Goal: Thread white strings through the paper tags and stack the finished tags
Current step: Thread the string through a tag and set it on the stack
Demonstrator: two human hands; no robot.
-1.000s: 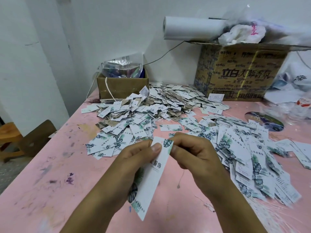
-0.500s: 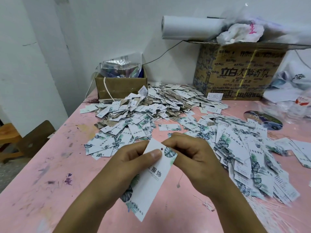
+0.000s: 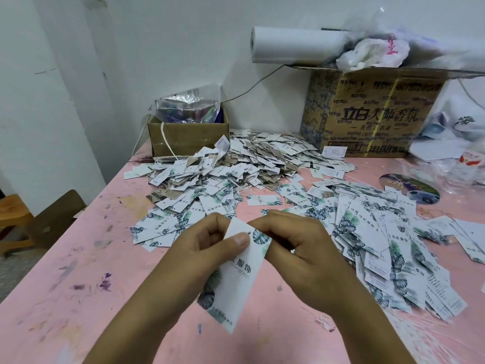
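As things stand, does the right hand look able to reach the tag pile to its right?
Probably yes: the tag pile lies just beside the right hand, nothing between them, though that hand pinches the held tag.

The tag (image 3: pixel 236 285) has swung round in the last second. Its face now turns more toward the person, so the printed characters and the dark leaf (image 3: pixel 260 236) at its top corner show almost whole, where before less of them showed. Its lower end has lifted a little and drifted right. The left grip (image 3: pixel 210 248) has curled tighter, knuckles up, and its thumb (image 3: pixel 240 241) has slid slightly down the face. The right grip (image 3: pixel 301 248) has crept in over the tag's top edge, its fingers now bunched closer to the left one.
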